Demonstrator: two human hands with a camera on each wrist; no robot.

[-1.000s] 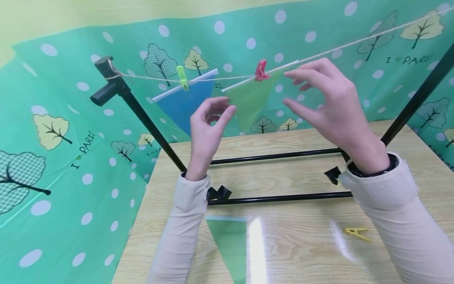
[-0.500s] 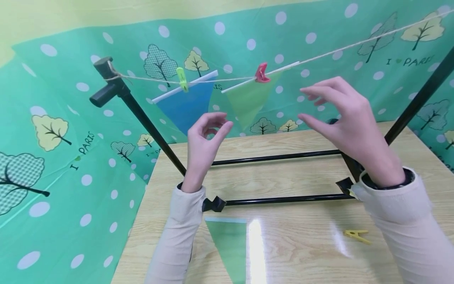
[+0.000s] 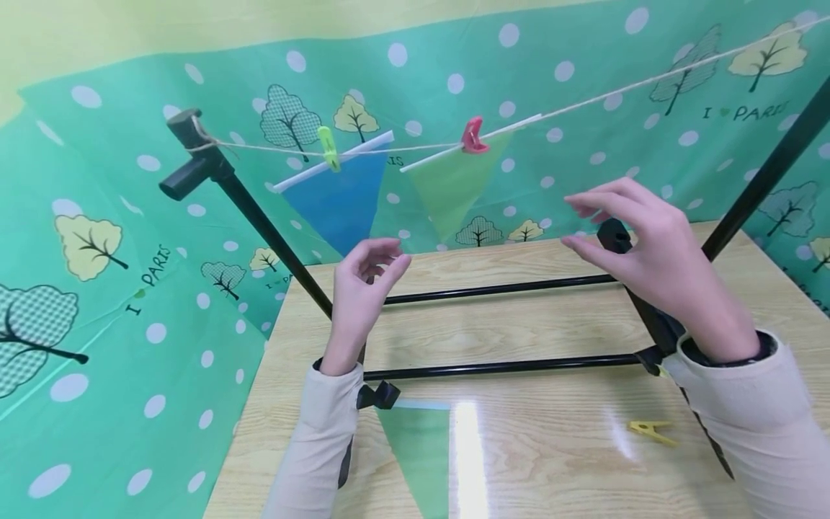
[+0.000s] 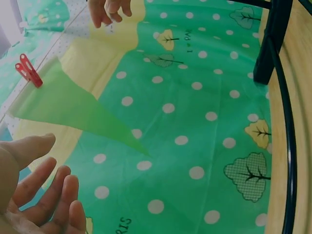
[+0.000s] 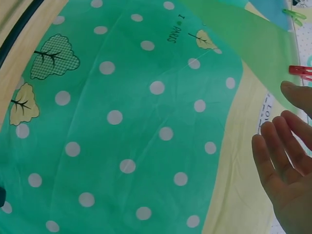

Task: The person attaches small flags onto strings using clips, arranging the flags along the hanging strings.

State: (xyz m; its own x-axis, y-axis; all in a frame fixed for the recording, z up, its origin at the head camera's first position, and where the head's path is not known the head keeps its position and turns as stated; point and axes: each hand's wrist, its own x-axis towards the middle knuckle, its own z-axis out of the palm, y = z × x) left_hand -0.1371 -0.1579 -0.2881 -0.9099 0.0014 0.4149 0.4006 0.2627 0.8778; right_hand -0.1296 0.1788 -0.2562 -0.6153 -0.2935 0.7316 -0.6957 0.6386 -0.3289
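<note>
Two pennants hang from a string point(image 3: 616, 91): a blue pennant point(image 3: 344, 194) under a light-green clothespin point(image 3: 328, 148) and a green pennant point(image 3: 454, 180) under a red clothespin point(image 3: 474, 135). My left hand point(image 3: 362, 295) hovers below the blue pennant, fingers loosely curved and holding nothing. To the right of the green pennant and lower down, my right hand point(image 3: 655, 252) is in the air, thumb and fingers apart, with nothing between them. In the left wrist view the green pennant point(image 4: 83, 105) hangs apart from the fingers. Another green pennant point(image 3: 418, 458) lies flat on the table.
A yellow clothespin point(image 3: 651, 430) lies on the wooden table point(image 3: 538, 461) at the right. Black pipes form a frame, with a left post point(image 3: 259, 223), a right post point(image 3: 772, 166) and low crossbars point(image 3: 506, 367). A patterned green cloth point(image 3: 162, 288) stands behind.
Both hands have come down from the line, away from the hanging green pennant. The right hand has also shifted right. The pennants stay clipped to the string.
</note>
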